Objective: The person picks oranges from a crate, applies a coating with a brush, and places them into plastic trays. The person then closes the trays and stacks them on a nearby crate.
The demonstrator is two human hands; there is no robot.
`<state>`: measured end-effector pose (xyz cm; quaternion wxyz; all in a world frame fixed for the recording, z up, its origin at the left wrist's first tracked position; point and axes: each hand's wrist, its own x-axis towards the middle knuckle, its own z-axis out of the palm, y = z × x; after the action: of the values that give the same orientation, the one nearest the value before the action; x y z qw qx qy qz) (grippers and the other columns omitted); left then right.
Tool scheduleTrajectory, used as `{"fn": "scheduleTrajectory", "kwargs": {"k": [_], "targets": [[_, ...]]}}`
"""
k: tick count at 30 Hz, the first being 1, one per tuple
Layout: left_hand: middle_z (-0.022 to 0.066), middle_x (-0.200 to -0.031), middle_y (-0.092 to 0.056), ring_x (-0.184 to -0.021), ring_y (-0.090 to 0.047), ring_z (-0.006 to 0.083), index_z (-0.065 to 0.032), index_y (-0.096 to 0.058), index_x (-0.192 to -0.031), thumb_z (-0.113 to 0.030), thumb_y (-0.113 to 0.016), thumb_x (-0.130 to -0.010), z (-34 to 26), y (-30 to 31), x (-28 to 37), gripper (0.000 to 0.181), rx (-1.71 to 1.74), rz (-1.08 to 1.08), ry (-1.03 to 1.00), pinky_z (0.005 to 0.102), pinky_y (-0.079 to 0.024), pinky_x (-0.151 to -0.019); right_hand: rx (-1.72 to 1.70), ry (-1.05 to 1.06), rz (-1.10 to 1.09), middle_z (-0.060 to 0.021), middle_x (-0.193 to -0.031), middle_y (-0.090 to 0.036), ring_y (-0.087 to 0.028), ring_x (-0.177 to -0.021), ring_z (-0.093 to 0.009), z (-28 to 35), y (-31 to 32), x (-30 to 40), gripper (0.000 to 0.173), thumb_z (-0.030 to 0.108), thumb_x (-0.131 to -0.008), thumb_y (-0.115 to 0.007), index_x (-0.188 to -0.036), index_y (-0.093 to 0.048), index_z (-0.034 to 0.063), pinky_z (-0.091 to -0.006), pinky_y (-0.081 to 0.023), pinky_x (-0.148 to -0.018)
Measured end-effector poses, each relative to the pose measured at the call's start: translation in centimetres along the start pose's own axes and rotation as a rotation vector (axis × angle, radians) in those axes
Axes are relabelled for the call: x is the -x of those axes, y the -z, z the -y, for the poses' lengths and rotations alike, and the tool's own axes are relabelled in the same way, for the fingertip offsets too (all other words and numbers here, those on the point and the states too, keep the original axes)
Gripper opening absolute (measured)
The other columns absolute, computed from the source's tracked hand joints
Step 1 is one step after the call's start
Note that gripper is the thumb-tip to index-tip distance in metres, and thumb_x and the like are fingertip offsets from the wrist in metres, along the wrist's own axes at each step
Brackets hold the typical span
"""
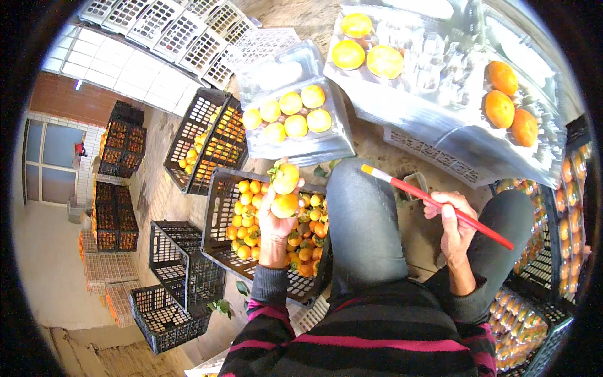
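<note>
My left hand holds two orange persimmons, an upper one with green calyx leaves showing and a lower one. Beneath that hand is a black plastic crate with many loose persimmons in it. Above my right thigh, my right hand grips a flat paintbrush by its red handle. The orange bristles point up and left, towards the persimmons. A small container sits low between my knees, partly hidden by the brush. Its contents are hard to make out.
Ahead stands a clear plastic tray with several persimmons. Larger clear trays rest on a crate. Packed fruit fills crates at my right. Black crates stand left, white crates beyond. Leaves lie on the floor.
</note>
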<state>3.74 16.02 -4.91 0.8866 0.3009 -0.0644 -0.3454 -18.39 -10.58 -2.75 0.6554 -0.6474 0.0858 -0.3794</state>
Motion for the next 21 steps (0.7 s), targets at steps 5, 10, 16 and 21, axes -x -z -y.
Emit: {"fn": "scheduleTrajectory", "kwargs": {"k": [5,10,16,21], "targets": [[0.0191,-0.137,-0.037,-0.108,-0.054,0.0298,-0.0148,-0.024,-0.142,-0.027,-0.055,-0.085,1.4,-3.5,-1.4,0.066,0.115,0.107,0.151,0.0361,-0.053,-0.070,-0.098,-0.010,0.019,-0.0150,-0.085,-0.062,-0.062,-0.071,-0.019,0.7,-0.6,0.1,0.023,0.014,-0.090,-0.053,-0.100,-0.060,-0.0053,-0.0286,-0.051,-0.066],[0.0180,-0.137,-0.037,-0.109,-0.053,0.0322,-0.0140,-0.020,-0.144,-0.024,-0.059,-0.080,2.8,-5.8,-1.7,0.075,-0.232,0.120,0.099,0.0358,-0.057,-0.068,-0.176,0.023,0.057,-0.0153,-0.086,-0.063,-0.062,-0.073,-0.019,0.8,-1.0,0.1,0.021,0.011,-0.090,-0.052,-0.100,-0.060,-0.0055,-0.0296,-0.051,-0.068],[0.0151,-0.137,-0.038,-0.111,-0.053,0.0299,-0.0114,-0.021,-0.143,-0.017,-0.059,-0.081,4.0,-7.2,-1.7,0.073,-0.364,0.181,0.088,0.0359,-0.057,-0.070,-0.157,0.002,0.096,-0.0164,-0.091,-0.063,-0.062,-0.076,-0.020,1.1,-1.1,0.3,0.019,0.005,-0.089,-0.050,-0.101,-0.060,-0.0054,-0.0301,-0.051,-0.070],[0.0135,-0.136,-0.040,-0.114,-0.051,0.0243,-0.0082,-0.024,-0.142,-0.015,-0.057,-0.083,4.4,-7.2,-1.8,0.068,-0.435,0.178,0.043,0.0349,-0.056,-0.074,0.023,0.083,0.170,-0.0140,-0.086,-0.063,-0.062,-0.074,-0.019,1.8,-1.6,0.1,0.017,0.003,-0.085,-0.054,-0.100,-0.062,-0.0006,-0.0289,-0.050,-0.069]]}}
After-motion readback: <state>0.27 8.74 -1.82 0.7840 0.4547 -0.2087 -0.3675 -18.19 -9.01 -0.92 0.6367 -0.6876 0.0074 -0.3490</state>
